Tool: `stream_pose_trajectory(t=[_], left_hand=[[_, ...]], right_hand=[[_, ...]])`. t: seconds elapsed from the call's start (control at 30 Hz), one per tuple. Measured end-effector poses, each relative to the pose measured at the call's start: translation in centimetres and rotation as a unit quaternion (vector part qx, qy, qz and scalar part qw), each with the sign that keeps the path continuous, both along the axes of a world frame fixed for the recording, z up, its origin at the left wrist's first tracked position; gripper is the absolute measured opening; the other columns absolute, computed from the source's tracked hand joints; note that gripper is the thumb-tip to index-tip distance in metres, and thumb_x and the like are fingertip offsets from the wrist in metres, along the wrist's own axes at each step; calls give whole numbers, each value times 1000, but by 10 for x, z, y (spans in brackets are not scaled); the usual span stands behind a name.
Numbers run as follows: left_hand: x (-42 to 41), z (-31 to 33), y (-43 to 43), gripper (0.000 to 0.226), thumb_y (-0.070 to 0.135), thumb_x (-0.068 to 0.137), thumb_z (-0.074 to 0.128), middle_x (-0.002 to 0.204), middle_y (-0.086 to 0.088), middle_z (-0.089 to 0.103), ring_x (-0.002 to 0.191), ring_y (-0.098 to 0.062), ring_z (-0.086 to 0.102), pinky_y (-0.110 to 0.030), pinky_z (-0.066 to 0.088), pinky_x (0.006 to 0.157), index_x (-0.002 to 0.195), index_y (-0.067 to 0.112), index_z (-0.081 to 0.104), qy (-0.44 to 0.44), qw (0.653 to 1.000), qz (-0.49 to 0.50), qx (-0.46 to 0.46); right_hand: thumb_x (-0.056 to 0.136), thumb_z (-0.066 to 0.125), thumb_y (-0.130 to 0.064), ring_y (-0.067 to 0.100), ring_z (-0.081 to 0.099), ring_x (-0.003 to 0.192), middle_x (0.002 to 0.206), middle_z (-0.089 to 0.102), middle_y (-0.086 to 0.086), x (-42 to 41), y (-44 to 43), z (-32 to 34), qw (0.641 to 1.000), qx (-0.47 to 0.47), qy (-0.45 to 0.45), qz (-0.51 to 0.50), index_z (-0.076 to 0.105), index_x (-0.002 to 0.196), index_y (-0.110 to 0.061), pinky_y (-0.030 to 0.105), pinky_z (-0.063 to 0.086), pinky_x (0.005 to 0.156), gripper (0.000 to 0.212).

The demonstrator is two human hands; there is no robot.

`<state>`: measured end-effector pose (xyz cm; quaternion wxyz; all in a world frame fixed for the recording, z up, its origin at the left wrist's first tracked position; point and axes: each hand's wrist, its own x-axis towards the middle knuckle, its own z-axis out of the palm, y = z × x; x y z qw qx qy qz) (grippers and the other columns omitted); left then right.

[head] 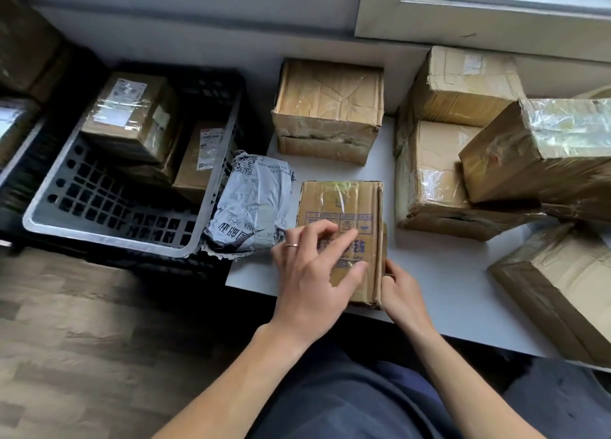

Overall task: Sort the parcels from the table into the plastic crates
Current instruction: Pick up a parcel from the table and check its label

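While the right hand [401, 293] grips one edge of the flat parcel [344, 204], the left hand [314, 273] lies loosely spread across its top, a grey mailer [251, 207] just left.

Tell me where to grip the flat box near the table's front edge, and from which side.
Grip the flat box by its two long sides near the front end, coming from the table's front edge. It lies flat and thin, and a grey mail bag lies close to its left side farther back. The right hand holds the right side there.
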<state>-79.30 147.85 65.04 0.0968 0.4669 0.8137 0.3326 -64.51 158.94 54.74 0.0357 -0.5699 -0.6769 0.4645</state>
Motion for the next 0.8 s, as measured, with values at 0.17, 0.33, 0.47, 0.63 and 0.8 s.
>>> stream_pose_trajectory(t=[0.17, 0.33, 0.47, 0.63, 0.8], left_hand=[[6, 5, -1, 61, 63, 80, 64, 138, 7, 49, 127, -21, 44, -47, 36, 103, 134, 34, 65, -22, 999, 36, -3], [-19, 17, 2, 124, 58, 62, 91, 160, 7, 36, 145, -9, 38, -36, 28, 124, 161, 29, 22, -296, 947, 81, -99], [-33, 19, -2, 64, 3, 75, 89, 112, 6, 75, 100, -4, 73, -28, 56, 94, 125, 24, 54, -431, 900, 61, -20], [-39, 10, -12, 49, -6, 69, 62, 113, 11, 72, 107, -6, 68, -19, 51, 92, 114, 13, 58, -481, 873, -3, 75], [-49, -11, -31, 44, -8, 66, 54, 101, -5, 68, 99, -19, 62, -32, 49, 89, 104, 11, 67, -581, 808, 42, 88]], right_hand=[[88, 49, -15, 18, 65, 111, 110, 74, -2, 4, 8, -18, 1000, 0, -18, 7, 70, 118, -29, 39, 54, 98, 40], [98, 49, -1, 0, 71, 90, 103, 79, -6, -6, 8, 13, 990, -92, 69, -81, 74, 109, -25, 20, 57, 83, 36], [102, 58, -9, 2, 72, 97, 101, 79, -15, -16, 8, 43, 984, -89, 141, -63, 78, 111, -25, 25, 59, 84, 27], [94, 65, -1, 0, 57, 74, 75, 70, -15, -32, 13, 79, 972, -41, 223, -58, 66, 79, -20, 16, 50, 68, 24], [105, 55, -12, -2, 69, 98, 108, 77, -13, -32, 16, 90, 960, -44, 267, -67, 76, 118, -21, 15, 55, 80, 26]])
